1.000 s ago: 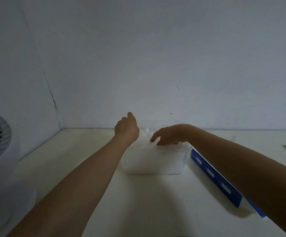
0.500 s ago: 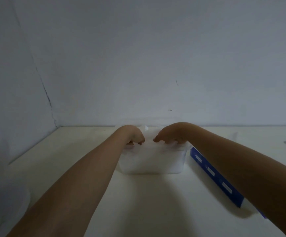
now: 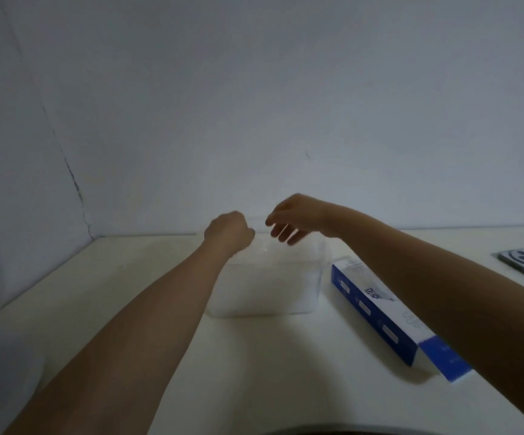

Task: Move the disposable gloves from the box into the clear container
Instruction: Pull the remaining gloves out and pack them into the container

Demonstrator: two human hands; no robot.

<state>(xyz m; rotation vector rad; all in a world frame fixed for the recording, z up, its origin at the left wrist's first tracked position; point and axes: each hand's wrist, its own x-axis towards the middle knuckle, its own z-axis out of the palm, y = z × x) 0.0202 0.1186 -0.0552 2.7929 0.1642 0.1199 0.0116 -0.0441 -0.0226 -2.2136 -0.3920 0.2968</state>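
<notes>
Both hands are hovering over the clear container [image 3: 315, 277]: left hand [image 3: 229, 235] making a fist, contents unclear; right hand [image 3: 295, 219] hanging loose, empty. Probably settling gloves; next, reaching right to the blue box [image 3: 376, 304].

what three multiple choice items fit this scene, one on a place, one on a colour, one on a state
1. Where does the box lie relative to the clear container?
A. on its left
B. on its right
C. inside it

2. What colour is the box's long side?
A. red
B. blue
C. green

3. How is the right hand?
A. gripping the box
B. clenched in a fist
C. fingers loose and apart above the container

Answers:
1 B, the box lies just past the container's right wall.
2 B, the side facing the container is blue with small white marks.
3 C, its fingers hang apart over the container's rim, well clear of the box.
</notes>
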